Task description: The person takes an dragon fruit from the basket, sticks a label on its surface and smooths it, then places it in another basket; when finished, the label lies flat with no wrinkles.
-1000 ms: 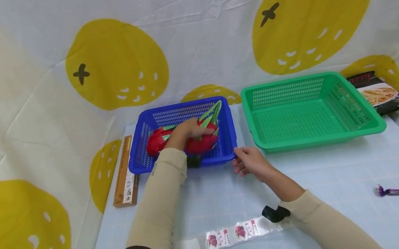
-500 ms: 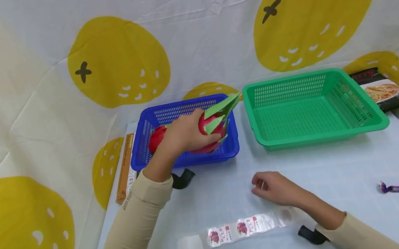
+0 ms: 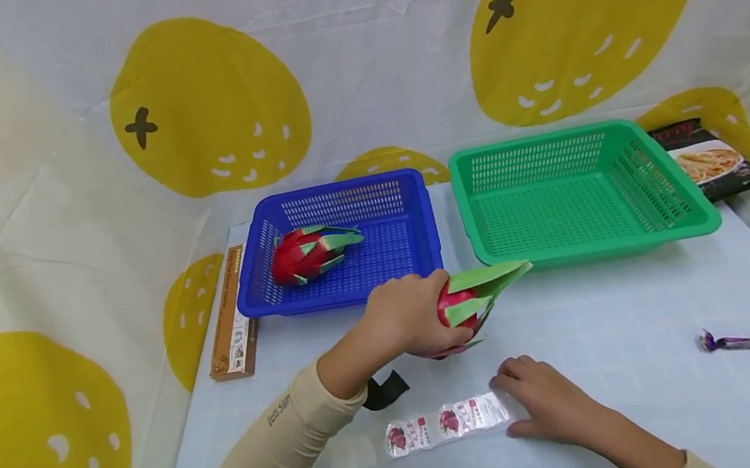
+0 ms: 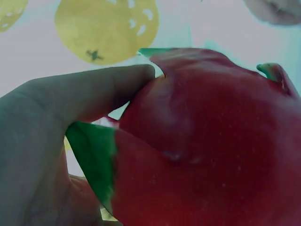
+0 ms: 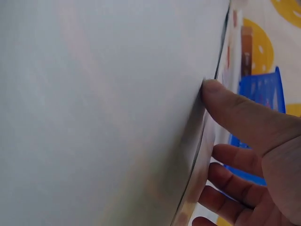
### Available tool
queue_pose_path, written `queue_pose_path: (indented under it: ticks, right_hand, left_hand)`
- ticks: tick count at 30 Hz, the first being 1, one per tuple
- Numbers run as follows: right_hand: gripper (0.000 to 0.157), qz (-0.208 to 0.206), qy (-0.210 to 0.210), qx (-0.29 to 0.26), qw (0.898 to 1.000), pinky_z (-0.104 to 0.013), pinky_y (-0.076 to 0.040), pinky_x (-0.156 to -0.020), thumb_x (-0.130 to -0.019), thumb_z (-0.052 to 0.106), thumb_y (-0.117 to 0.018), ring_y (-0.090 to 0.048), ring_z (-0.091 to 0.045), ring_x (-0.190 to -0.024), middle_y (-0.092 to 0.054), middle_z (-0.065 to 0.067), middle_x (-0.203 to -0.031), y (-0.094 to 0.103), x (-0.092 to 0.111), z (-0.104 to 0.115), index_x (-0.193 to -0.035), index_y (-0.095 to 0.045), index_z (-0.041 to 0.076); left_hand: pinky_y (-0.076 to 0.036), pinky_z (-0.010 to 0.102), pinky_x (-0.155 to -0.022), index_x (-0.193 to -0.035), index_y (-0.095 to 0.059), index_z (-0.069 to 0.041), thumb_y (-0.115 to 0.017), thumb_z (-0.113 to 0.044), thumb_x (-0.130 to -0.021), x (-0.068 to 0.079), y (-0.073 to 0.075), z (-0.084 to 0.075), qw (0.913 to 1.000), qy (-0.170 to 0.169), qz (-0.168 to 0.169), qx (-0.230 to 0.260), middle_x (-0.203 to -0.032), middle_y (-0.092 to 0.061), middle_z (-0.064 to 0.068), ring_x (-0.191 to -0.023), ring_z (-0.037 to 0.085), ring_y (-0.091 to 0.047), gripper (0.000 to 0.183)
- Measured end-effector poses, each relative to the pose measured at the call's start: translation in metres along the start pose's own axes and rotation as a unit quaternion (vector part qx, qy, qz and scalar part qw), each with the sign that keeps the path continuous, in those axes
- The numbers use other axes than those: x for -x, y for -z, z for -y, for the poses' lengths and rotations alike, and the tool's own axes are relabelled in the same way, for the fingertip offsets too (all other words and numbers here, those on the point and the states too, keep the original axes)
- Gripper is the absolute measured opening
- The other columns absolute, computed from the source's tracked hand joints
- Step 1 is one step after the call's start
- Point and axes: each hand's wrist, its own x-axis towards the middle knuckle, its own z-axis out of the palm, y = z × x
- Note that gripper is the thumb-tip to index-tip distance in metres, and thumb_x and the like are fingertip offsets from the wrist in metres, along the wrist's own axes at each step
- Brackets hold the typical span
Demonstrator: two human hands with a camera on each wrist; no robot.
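The left hand (image 3: 409,316) holds a red dragon fruit (image 3: 458,311) with its fingers bent around the round part. The fruit is over the counter (image 3: 636,303), just in front of the blue basket's near right corner, and its green leaves point right. The fruit's skin looks smooth and a bit shiny, so it might slip a little. I think it is firm and not too heavy for one hand. The fat red middle seems the best place to hold, because the thin leaf tips could bend.

The right hand (image 3: 543,401) has its thumb and fingers wide apart at the right end of a label strip (image 3: 433,423). The strip looks thin, light and bendy, so an end or a side edge should be easiest to pick up.

A pale blue cloth covers the counter. The blue basket (image 3: 334,301) sits by the far edge, with another dragon fruit (image 3: 304,258) inside. A brown box (image 3: 230,322) lies along the left edge. The green basket (image 3: 594,248) and a black packet (image 3: 713,160) are near the far right corner. A purple candy (image 3: 739,341) lies toward the right edge. Behind is a white cloth wall (image 3: 388,53) with big yellow fruit shapes.
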Motion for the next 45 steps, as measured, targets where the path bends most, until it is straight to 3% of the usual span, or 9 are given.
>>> queue_pose_path:
  ticks: [8, 17, 25, 36, 45]
  right_hand:
    - [0.048, -0.065, 0.03, 0.004, 0.997, -0.03, -0.045, -0.07, -0.059, 0.032, -0.086, -0.048, -0.014, -0.087, -0.055, 0.003, -0.095, -0.004, 0.007, 0.002, -0.098, -0.066, 0.012]
    - [0.045, -0.049, 0.005, -0.01, 0.999, -0.031, -0.045, -0.072, -0.061, 0.031, -0.086, -0.048, -0.013, -0.089, -0.054, 0.005, -0.096, -0.007, 0.009, 0.005, -0.098, -0.067, 0.013]
    - [0.045, -0.028, -0.011, -0.019, 0.999, -0.032, -0.046, -0.074, -0.063, 0.033, -0.085, -0.047, -0.013, -0.091, -0.054, 0.005, -0.098, -0.006, 0.007, 0.005, -0.098, -0.067, 0.013]
    - [0.044, -0.036, 0.004, -0.021, 0.999, -0.032, -0.045, -0.074, -0.062, 0.032, -0.086, -0.048, -0.013, -0.091, -0.054, 0.006, -0.098, -0.007, 0.008, 0.003, -0.097, -0.066, 0.013]
    - [0.047, 0.0, -0.016, -0.033, 0.999, -0.033, -0.047, -0.076, -0.065, 0.034, -0.084, -0.048, -0.014, -0.093, -0.056, 0.004, -0.101, -0.002, 0.004, 0.001, -0.103, -0.067, 0.013]
  left_hand:
    - [-0.043, 0.03, -0.052, -0.114, -0.052, -0.025, -0.063, -0.067, -0.072, -0.018, -0.038, -0.015, 0.9997, -0.013, 0.005, -0.022, -0.088, -0.061, -0.003, -0.075, 0.015, -0.056, 0.061]
    - [-0.045, 0.032, -0.056, -0.117, -0.053, -0.026, -0.065, -0.067, -0.07, -0.046, -0.064, -0.02, 0.9993, 0.014, 0.011, -0.034, -0.093, -0.063, -0.002, -0.08, 0.016, -0.058, 0.063]
    - [-0.045, 0.032, -0.057, -0.118, -0.052, -0.027, -0.065, -0.069, -0.069, -0.062, -0.074, -0.025, 0.9984, 0.022, 0.034, -0.041, -0.095, -0.064, -0.003, -0.079, 0.016, -0.059, 0.066]
    - [-0.045, 0.031, -0.056, -0.117, -0.052, -0.026, -0.066, -0.067, -0.07, -0.068, -0.08, -0.026, 0.9973, 0.036, 0.048, -0.043, -0.093, -0.063, -0.003, -0.075, 0.014, -0.057, 0.064]
    - [-0.046, 0.032, -0.059, -0.136, -0.036, -0.028, -0.064, -0.069, -0.071, -0.068, -0.088, -0.026, 0.9982, 0.048, 0.022, -0.029, -0.098, -0.063, 0.002, -0.082, 0.016, -0.06, 0.081]
